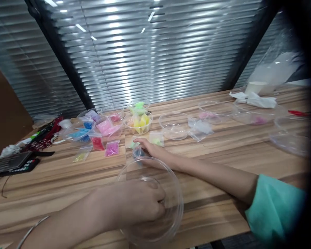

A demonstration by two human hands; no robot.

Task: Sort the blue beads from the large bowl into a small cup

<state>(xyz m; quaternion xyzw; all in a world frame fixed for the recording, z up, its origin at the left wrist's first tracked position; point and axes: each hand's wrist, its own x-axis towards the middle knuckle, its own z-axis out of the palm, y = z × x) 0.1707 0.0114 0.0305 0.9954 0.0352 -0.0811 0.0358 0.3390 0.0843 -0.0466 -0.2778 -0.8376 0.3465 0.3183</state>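
My left hand [145,200] is curled closed inside a large clear plastic bowl [180,207] near the table's front edge. Its fingertips are mostly hidden, and what they hold, if anything, does not show. Farther out, my right hand [150,149] reaches in from the right in a teal sleeve, its fingers around a small clear cup [137,151] just beyond the bowl's far rim. Close to that hand lies a small bag of light green bits [157,139]. Left of it are a magenta packet [112,148] and a red packet [97,142].
Several clear bowls stand along the back, one with yellow packets [141,121], one with pink packets [106,127]. A clear bag [200,129] lies beside an open bowl [176,131]. Tissues [260,101] are at the back right; a dark keypad device [18,166] sits left.
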